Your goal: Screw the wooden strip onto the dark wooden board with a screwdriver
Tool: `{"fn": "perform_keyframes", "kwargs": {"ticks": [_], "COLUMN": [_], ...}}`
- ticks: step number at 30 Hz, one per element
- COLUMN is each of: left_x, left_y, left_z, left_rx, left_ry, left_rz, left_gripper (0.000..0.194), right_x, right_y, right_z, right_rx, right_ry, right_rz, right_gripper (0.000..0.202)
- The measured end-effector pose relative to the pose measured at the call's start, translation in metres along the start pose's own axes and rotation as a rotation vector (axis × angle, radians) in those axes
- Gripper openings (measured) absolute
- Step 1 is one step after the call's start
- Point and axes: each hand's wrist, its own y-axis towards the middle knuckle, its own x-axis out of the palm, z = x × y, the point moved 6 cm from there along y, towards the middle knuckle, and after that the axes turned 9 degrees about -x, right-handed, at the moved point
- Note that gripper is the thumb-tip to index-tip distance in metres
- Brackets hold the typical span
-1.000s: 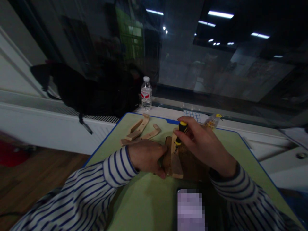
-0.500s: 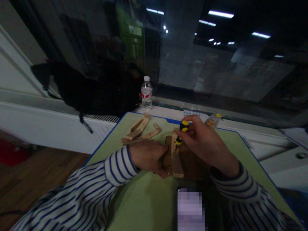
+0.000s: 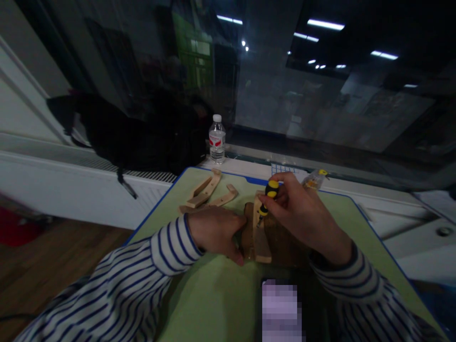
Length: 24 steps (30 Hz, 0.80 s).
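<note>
My right hand (image 3: 301, 209) grips a yellow and black screwdriver (image 3: 272, 189), its tip down on a pale wooden strip (image 3: 261, 244). The strip lies across a brown wooden block (image 3: 285, 240) on the green table. At the block's left edge, my left hand (image 3: 221, 232) has its thumb and fingers around the side, steadying contact with it. Just beyond that hand lie more curved wooden pieces (image 3: 205, 190) with small holes, one of them (image 3: 225, 197) partly hidden behind the hand.
A phone (image 3: 281, 308) with a blurred screen lies near the table's front edge. A water bottle (image 3: 217, 140) stands on the sill, beside a black bag (image 3: 156, 142). A clear bag of small parts (image 3: 314, 180) sits at the table's far edge (image 3: 337, 193).
My left hand has shifted slightly left along the block's edge. My right hand keeps the screwdriver at nearly the same spot on the strip.
</note>
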Motion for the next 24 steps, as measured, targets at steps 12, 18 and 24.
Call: {"fn": "perform_keyframes", "kwargs": {"ticks": [12, 18, 24], "left_x": [-0.035, -0.023, -0.018], "left_y": [0.002, 0.014, 0.018], "left_z": [0.0, 0.002, 0.003], "left_rx": [-0.04, 0.043, 0.081], "left_ry": [-0.361, -0.695, -0.787], "left_rz": [0.395, 0.492, 0.491], "left_gripper": [0.037, 0.035, 0.03], "right_x": [-0.001, 0.0, -0.006], "right_y": [0.0, -0.001, -0.002], "right_z": [-0.002, 0.0, -0.003], "right_rx": [-0.026, 0.001, -0.014], "right_ry": [-0.006, -0.006, 0.002], "right_rz": [-0.049, -0.066, -0.01], "right_gripper": [0.036, 0.038, 0.041]}}
